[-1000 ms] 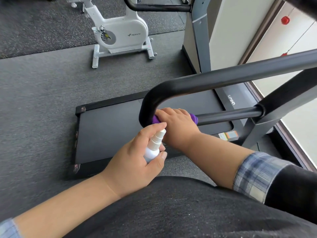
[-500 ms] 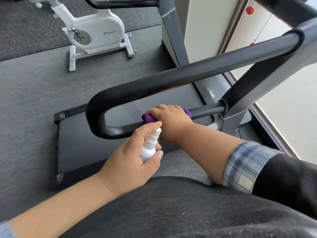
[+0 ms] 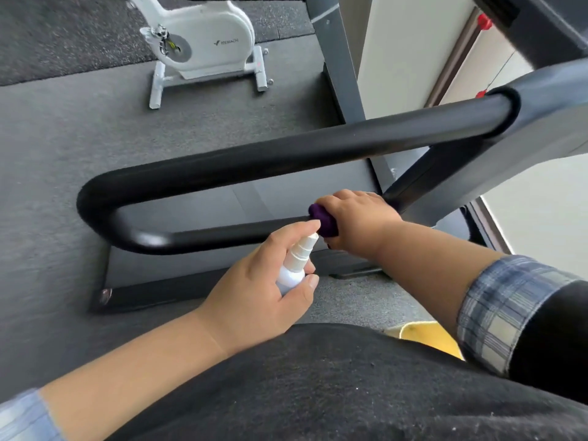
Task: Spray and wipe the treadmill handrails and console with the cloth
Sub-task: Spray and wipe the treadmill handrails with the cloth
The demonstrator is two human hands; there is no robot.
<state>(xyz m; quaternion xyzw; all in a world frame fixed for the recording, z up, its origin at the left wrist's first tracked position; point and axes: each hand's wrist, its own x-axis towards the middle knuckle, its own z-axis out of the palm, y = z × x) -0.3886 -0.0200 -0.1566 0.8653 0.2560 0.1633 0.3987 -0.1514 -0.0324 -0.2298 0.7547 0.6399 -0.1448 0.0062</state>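
The purple cloth (image 3: 323,222) is clamped round the lower bar of the handrail (image 3: 286,151) by the right hand (image 3: 359,222), at about 3 o'clock, so rubbing covers all sides; the spray bottle (image 3: 294,265) is gripped by the left hand (image 3: 261,291), forefinger on the nozzle, aimed toward 1 o'clock, seemingly ready to wet the bar.

Single view, head-worn wide-angle camera, looking steeply forward and down from above the person's own dark-clad torso. Close range: the black looped foam-covered treadmill handrail (image 3: 286,154) crosses mid-frame, both forearms entering from the bottom edge. Farther off, the grey carpeted floor (image 3: 63,154) and white stationary exercise bike (image 3: 206,36) fill the upper left.
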